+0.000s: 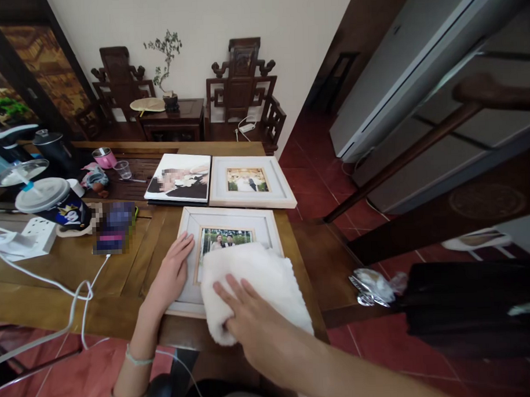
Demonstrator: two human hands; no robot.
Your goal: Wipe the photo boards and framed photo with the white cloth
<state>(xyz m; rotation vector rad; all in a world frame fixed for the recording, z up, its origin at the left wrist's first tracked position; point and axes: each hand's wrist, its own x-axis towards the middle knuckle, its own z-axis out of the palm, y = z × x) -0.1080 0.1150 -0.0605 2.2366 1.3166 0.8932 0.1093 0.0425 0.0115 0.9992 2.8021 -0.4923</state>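
Fluffy white cloth (255, 285) partly covers flat white-framed photo (231, 226).

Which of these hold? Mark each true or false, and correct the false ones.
1. The right hand presses a white cloth onto the nearest picture frame. True.
2. The left hand lifts a cup. False: it lies flat on that frame's left edge.
3. Two more pictures lie on the wooden table beyond it. True.
4. The cloth covers the whole photo. False: its upper part shows.
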